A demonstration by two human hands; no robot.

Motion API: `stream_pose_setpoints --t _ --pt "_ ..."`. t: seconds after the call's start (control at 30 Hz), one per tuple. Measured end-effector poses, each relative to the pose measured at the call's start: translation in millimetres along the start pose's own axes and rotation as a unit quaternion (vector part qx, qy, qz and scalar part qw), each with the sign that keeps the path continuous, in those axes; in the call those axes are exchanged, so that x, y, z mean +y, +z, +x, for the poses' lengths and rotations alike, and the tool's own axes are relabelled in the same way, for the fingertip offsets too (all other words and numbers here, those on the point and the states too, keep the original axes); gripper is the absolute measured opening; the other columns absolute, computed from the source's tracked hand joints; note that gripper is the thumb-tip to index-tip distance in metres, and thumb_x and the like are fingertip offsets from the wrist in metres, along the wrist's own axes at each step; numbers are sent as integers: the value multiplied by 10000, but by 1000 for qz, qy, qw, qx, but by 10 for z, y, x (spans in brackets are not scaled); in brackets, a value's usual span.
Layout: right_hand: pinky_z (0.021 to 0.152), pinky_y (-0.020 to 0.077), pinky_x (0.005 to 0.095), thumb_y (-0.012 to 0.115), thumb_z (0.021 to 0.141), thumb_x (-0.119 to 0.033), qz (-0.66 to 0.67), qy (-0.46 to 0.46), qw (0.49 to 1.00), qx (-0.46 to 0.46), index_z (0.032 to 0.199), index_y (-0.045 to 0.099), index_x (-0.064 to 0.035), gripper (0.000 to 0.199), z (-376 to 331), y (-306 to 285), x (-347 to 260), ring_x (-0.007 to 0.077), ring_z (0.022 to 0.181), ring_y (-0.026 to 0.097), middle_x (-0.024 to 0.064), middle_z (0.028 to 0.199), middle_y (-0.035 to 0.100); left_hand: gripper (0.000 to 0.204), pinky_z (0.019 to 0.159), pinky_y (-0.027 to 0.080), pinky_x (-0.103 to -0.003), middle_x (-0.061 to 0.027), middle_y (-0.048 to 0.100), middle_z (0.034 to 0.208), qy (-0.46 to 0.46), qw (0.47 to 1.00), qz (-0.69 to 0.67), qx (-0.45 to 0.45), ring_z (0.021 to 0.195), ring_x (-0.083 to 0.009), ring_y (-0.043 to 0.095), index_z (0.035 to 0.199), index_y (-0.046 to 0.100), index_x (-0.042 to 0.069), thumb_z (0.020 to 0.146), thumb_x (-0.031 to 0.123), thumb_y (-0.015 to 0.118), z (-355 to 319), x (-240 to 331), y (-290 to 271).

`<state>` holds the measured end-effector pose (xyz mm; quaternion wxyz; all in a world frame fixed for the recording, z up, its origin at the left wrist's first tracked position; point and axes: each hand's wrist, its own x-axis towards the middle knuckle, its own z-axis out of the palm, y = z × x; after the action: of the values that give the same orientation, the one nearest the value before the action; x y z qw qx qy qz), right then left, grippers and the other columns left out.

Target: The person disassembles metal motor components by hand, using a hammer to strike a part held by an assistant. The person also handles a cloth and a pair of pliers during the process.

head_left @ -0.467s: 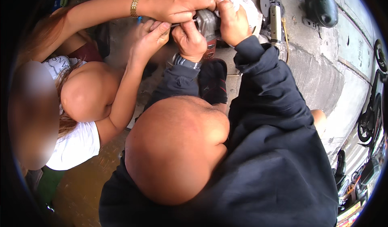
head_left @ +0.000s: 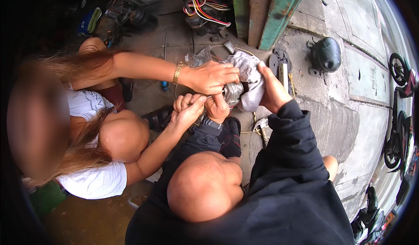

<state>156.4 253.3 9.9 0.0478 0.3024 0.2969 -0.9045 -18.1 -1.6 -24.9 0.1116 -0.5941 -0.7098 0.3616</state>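
Note:
A silvery ribbed metal part (head_left: 234, 94) is partly wrapped in a pale patterned cloth (head_left: 247, 66). My right hand (head_left: 275, 89) grips the cloth from the right, thumb on top and fingers mostly hidden behind it. Below and left of the part, my left hand (head_left: 217, 108) is closed, thumb up, right by the metal; what it holds is hidden. From the left a co-worker reaches in: the upper hand (head_left: 209, 77), with a gold bracelet, rests over the part, and the lower hand (head_left: 188, 110) pinches a thin metal rod pointing at it.
A dark rounded tank (head_left: 325, 55) stands on the concrete at the right. Coloured wires (head_left: 205, 8) lie on a dark unit behind, near a green post (head_left: 283, 13). A blue-handled screwdriver (head_left: 165, 83) lies left. The co-worker's knee (head_left: 124, 136) is close by.
The view has shifted, so the hands sit lower and more of the background shows. My right hand has changed from a pinch on the cloth to a flatter hold around its right side.

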Motion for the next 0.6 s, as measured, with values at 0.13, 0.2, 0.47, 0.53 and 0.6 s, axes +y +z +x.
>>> stream_pose_setpoints --t 0.13,0.2,0.47,0.53,0.6 --pt "1129 343 319 416 1051 -559 -207 -53 977 2 1505 393 24 740 -157 47 15 204 1352 448 132 1520 446 335 461 390 -184 24 305 584 -9 999 20 26 392 -171 339 790 427 190 1044 406 461 -129 85 39" --pt "1128 344 328 426 1063 -514 -149 -28 988 3 1495 408 29 694 -95 85 68 199 1317 462 130 1493 476 344 450 385 -175 28 297 570 -13 999 32 33 372 -169 330 780 422 192 1042 411 464 -179 86 66" --pt "1119 330 346 392 1007 -509 -192 11 976 102 1454 420 67 729 442 78 168 258 1298 484 194 1440 510 299 558 457 -218 13 336 612 -59 997 55 14 471 -155 434 754 434 201 1019 338 447 -69 123 -69" --pt "1001 428 372 429 992 -436 -159 -47 963 211 1298 551 74 607 565 265 267 249 1100 575 184 1243 632 283 584 466 -228 6 345 634 -62 996 55 14 503 -157 449 765 433 197 1014 331 449 -101 170 -127" --pt "885 491 427 453 996 -428 -307 -160 903 254 1160 626 76 558 464 358 313 362 964 663 240 1026 691 266 604 462 -235 -4 350 665 -63 997 44 21 534 -164 450 794 425 187 1010 338 459 -123 166 -139"
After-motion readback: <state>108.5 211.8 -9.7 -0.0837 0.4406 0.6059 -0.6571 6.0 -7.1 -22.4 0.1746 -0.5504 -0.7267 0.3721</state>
